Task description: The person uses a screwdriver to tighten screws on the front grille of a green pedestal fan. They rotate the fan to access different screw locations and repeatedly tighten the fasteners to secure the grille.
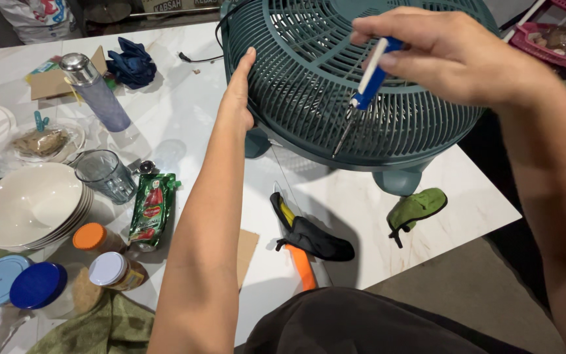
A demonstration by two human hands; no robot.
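Fan (pixel 361 85), a dark teal one with a round grille, lay face-up on the white marble table (pixel 185 111), tilted on its stubby feet, right under both hands. The left hand (pixel 238 92) was pressed flat and open against the grille's left rim, fingers straight, steadying it rather than gripping. The right hand (pixel 450 56) was pinched around a small screwdriver (pixel 368 82) with a blue and white handle, held above the grille with its thin metal tip angled down and left toward the lower rim; whether the tip touched the plastic could not be told.

To do this well, the left hand likely needed firm pressure on the rim so the fan would not rock, and the tip needed to seat squarely, since the narrow slots could let it slip through.

Just below the hands, near the table edge, lay a black cloth (pixel 316 239) over an orange-handled tool (pixel 302 265), and a green mitt (pixel 417 206) beside a fan foot. Left of the left arm stood clutter: a red sauce pouch (pixel 152 210), a glass cup (pixel 105 174), stacked white bowls (pixel 27 206), lidded jars (pixel 109 270), a tall bottle (pixel 96 92) and a crumpled blue cloth (pixel 132 62). A black cord (pixel 201 59) trailed from the fan beyond the left hand. None of it lay between the hands and the grille, though the pouch and cup sat close to the left elbow.
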